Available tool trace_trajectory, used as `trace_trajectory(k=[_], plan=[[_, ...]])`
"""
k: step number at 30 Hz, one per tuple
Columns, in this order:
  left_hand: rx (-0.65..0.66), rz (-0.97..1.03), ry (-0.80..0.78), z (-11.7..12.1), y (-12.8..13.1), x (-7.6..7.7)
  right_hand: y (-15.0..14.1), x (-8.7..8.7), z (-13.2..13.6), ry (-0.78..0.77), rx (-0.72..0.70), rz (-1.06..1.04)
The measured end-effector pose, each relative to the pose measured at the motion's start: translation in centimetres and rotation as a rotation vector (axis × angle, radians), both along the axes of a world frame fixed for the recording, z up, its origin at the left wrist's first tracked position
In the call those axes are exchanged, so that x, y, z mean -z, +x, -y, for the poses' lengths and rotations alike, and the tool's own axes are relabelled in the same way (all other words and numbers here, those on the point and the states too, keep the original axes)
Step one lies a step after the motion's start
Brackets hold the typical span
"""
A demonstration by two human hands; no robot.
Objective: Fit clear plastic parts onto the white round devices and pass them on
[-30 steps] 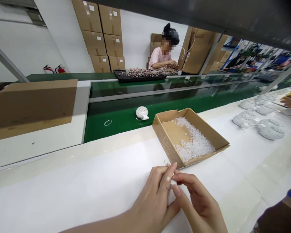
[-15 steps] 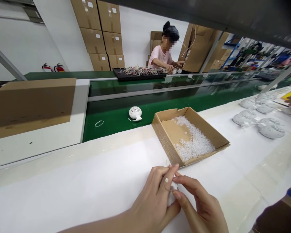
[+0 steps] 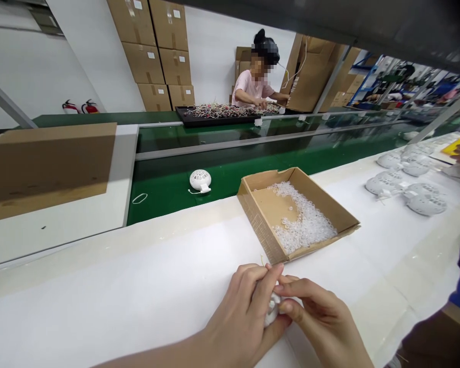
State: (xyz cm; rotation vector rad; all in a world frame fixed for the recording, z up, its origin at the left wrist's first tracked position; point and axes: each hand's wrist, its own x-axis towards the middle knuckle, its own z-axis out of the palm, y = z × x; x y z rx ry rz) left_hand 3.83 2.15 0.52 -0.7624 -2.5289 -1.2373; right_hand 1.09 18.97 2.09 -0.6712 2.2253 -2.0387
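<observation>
The left hand [image 3: 239,322] and right hand [image 3: 322,319] are together, fingers curled inward, clamped on a small white plastic part [image 3: 272,309] over the white bench surface [image 3: 118,291]. The fingers cover most of the part, so its exact form is uncertain. An open cardboard tray [image 3: 262,225] of clear rings [image 3: 302,217] sits just beyond the hands.

A cardboard tray [image 3: 259,225] of plastic rings [image 3: 304,217] sits on the bench [image 3: 118,286], perforated shells [image 3: 423,203] to its right.
</observation>
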Motion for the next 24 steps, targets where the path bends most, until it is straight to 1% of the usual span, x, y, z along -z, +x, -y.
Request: trace_trajectory(k=[2,4,7,9,10,14,17,20,22,24], plan=[[-0.006,0.020,0.000,0.1,0.0,0.1,-0.2,-0.1,-0.3,0.032,-0.044,0.013],[-0.006,0.024,0.002,0.1,0.0,0.1,-0.1,-0.1,-0.4,0.089,-0.054,0.000],[-0.014,-0.003,0.014,0.1,0.1,0.4,0.1,0.0,-0.3,0.121,0.012,0.040],[-0.025,-0.050,0.052,-0.1,0.2,0.7,0.2,-0.2,-0.2,0.140,0.052,0.063],[-0.027,-0.081,0.083,-0.1,0.2,0.8,0.1,-0.5,-0.2,0.150,0.047,0.058],[0.009,-0.231,0.167,-0.2,0.0,1.3,0.0,-1.1,-0.5,0.157,-0.024,0.018],[0.018,-0.270,0.179,-0.2,-0.2,1.6,0.3,-0.4,-0.6,0.112,0.008,0.062],[0.033,-0.255,0.213,-0.3,-0.2,2.2,0.5,0.6,-0.4,0.101,0.020,0.085],[0.072,-0.234,0.262,-0.4,0.0,2.6,0.4,0.9,-0.6,0.143,0.016,0.022],[0.142,-0.223,0.319,-0.1,0.0,2.5,0.4,1.2,-1.5,0.241,-0.005,-0.055]])
